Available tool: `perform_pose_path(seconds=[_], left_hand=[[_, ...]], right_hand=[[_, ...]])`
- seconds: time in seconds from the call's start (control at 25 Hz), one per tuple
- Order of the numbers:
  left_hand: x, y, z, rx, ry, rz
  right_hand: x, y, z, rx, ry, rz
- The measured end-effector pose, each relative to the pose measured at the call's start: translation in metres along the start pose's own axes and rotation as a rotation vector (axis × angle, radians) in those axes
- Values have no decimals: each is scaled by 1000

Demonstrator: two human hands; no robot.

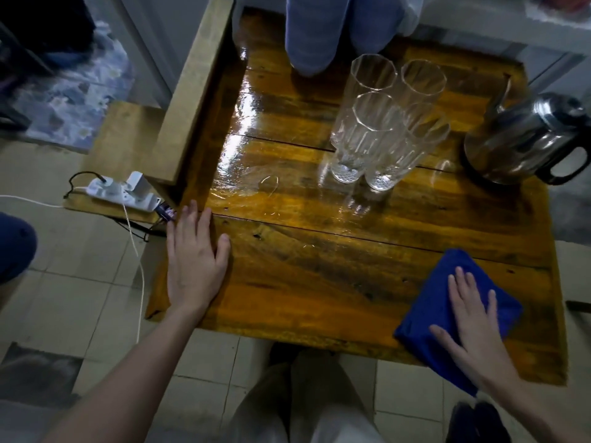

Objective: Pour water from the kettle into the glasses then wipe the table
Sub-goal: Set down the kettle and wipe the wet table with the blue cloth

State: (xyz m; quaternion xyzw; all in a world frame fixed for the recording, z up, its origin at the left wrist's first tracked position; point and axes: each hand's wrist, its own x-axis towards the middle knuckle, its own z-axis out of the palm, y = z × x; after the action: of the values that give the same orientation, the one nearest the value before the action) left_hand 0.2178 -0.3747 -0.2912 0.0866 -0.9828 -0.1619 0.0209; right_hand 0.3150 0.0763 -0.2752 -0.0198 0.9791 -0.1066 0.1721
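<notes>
Head view, first voice: where are the hands?

Second voice: Left hand (193,266) lies flat at the wooden tabletop's (319,282) left edge, fingers (188,225) straight, holding nothing. Right hand (470,318) presses a folded blue cloth (428,302) at the near right corner, its fingers spread flat.

First voice: And the glasses (377,123), the kettle (524,139)?

Second voice: Four tall clear glasses cluster at the far centre. The steel kettle stands to their right, apart.

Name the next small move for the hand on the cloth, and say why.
Probably slide the blue cloth under the flat right hand leftward toward the water ring on the table; that wet mark lies unwiped, left of the glasses.
</notes>
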Motion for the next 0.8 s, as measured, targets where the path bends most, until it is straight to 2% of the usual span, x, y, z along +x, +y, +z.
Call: perform_pose_path(seconds=[0.12, 0.36, 0.48, 0.6, 0.68, 0.8], left_hand=[[1, 0, 0, 21, 0, -34], [3, -1, 2, 29, -1, -48], [2, -2, 2, 22, 2, -45], [2, -1, 1, 18, -4, -49], [3, 0, 1, 18, -5, -47], [3, -1, 2, 19, -18, -51]], right_hand=[[16, -33, 17, -96, 73, 38], [51, -86, 16, -213, 85, -285], [70, -140, 22, -156, 116, -363], [86, -185, 33, -83, 184, -354], [92, -197, 35, -54, 183, -376], [90, -183, 32, -34, 119, -509]])
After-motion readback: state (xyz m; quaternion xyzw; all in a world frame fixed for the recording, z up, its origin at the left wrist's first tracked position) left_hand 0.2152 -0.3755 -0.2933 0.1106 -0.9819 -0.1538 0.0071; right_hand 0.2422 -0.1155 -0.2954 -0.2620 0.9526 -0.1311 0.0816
